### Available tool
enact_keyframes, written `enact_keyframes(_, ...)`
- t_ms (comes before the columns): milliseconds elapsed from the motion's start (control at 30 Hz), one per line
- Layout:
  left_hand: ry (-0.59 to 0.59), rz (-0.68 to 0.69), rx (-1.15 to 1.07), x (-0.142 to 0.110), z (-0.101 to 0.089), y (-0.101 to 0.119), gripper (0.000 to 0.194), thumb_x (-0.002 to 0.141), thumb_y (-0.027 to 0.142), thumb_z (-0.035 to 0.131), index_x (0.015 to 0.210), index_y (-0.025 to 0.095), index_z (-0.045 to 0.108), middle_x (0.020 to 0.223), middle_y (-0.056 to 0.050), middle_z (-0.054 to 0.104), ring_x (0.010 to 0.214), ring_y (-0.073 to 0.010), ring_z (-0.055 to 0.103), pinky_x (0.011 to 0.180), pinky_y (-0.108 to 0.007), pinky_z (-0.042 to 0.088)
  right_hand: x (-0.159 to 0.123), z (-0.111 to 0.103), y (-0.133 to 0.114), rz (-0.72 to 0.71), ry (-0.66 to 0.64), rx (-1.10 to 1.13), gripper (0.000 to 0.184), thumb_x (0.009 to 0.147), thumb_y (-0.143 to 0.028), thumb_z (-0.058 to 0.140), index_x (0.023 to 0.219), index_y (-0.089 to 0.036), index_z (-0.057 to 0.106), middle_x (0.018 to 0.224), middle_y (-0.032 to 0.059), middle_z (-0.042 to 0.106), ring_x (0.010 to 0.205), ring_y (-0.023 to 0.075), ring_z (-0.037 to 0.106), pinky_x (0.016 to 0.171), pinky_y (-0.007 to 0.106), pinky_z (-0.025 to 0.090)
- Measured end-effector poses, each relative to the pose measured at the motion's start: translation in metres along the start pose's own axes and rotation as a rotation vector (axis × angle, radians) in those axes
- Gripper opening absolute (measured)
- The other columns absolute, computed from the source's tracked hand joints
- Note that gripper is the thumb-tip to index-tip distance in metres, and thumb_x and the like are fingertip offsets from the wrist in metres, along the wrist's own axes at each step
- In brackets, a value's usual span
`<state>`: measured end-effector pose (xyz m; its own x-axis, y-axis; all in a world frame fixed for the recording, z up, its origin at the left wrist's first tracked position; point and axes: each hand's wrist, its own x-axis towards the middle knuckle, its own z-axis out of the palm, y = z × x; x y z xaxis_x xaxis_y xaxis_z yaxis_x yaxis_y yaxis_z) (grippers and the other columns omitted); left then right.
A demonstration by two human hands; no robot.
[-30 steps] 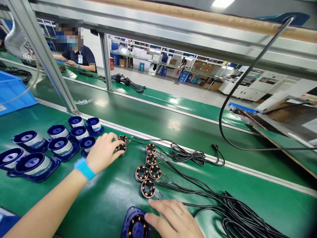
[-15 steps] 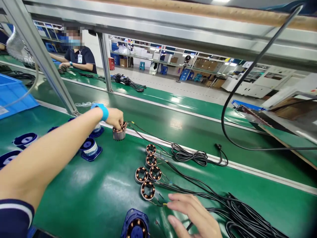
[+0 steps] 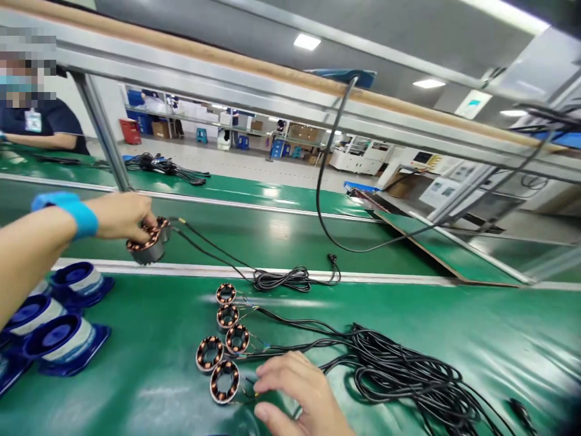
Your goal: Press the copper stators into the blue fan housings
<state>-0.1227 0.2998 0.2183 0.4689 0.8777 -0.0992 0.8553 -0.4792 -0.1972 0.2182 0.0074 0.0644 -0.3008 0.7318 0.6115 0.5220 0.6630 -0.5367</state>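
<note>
My left hand (image 3: 122, 216), with a blue wristband, is closed on a copper-wound stator (image 3: 146, 247) and holds it raised above the green bench; a second stator (image 3: 164, 228) hangs beside it with black leads trailing right. My right hand (image 3: 297, 393) rests near the front edge, fingers curled over thin black wires beside the nearest stator (image 3: 224, 381). Several more stators (image 3: 226, 315) lie in a cluster on the mat in front of it.
Blue housings with white labels (image 3: 63, 342) stand at the left. A heap of black cables (image 3: 408, 375) fills the right. A coiled lead (image 3: 281, 280) lies by the white belt edge (image 3: 408, 280). Across the conveyor a person in a dark shirt (image 3: 43, 127) works.
My left hand has carried the stators up and left, away from the bench. My right hand moved toward the nearest stator, onto its wires. The view swung to the right.
</note>
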Motion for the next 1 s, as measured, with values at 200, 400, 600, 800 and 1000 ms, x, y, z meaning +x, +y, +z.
enact_keyframes(200, -0.009, -0.043, 0.052, -0.026, 0.065, 0.013, 0.02, 0.081, 0.024, 0.066, 0.095, 0.021, 0.08, 0.095, -0.006, 0.063, 0.098, -0.0243, 0.059, 0.089, -0.033, 0.045, -0.001, 0.002, 0.009, -0.077, -0.013, -0.012, 0.018, 0.098, -0.042, 0.067, 0.102, -0.024, 0.067, 0.097, -0.0015, 0.077, 0.087, 0.0117, 0.073, 0.076, 0.023, 0.053)
enact_keyframes(400, -0.163, -0.101, 0.071, -0.041, 0.13, 0.037, 0.024, 0.081, 0.034, 0.078, 0.093, 0.015, 0.072, 0.104, -0.007, 0.068, 0.101, -0.0225, 0.061, 0.093, -0.041, 0.049, -0.007, 0.002, 0.014, -0.093, -0.117, -0.068, 0.017, 0.097, -0.036, 0.07, 0.109, -0.026, 0.066, 0.104, -0.0006, 0.076, 0.092, 0.0127, 0.073, 0.082, 0.023, 0.054)
enact_keyframes(600, 0.034, -0.229, 0.021, -0.087, 0.109, 0.025, 0.041, 0.087, 0.047, 0.069, 0.122, 0.026, 0.071, 0.122, -0.012, 0.064, 0.111, -0.0327, 0.059, 0.093, -0.042, 0.048, -0.006, -0.001, 0.011, -0.067, -0.071, -0.095, 0.01, 0.099, -0.031, 0.065, 0.107, -0.025, 0.065, 0.102, -0.0009, 0.075, 0.092, 0.0126, 0.071, 0.082, 0.023, 0.054)
enact_keyframes(800, 0.305, -0.063, -0.253, -0.193, 0.139, 0.08, 0.059, 0.094, 0.07, 0.049, 0.135, 0.03, 0.059, 0.129, -0.006, 0.062, 0.117, -0.0285, 0.058, 0.101, -0.042, 0.047, -0.016, -0.007, -0.016, 0.106, -0.331, -0.055, 0.028, 0.097, -0.046, 0.069, 0.118, -0.028, 0.064, 0.117, -0.0007, 0.072, 0.105, 0.0161, 0.067, 0.093, 0.031, 0.052)
enact_keyframes(1000, 0.416, 0.151, -0.69, -0.257, 0.204, 0.217, 0.094, 0.063, 0.079, 0.078, 0.138, 0.032, 0.049, 0.131, -0.004, 0.067, 0.115, -0.0247, 0.067, 0.097, -0.034, 0.059, -0.05, 0.05, -0.039, -0.006, -0.413, -0.216, 0.073, 0.081, -0.079, 0.066, 0.133, -0.027, 0.06, 0.139, 0.0064, 0.064, 0.117, 0.0282, 0.064, 0.099, 0.042, 0.056)
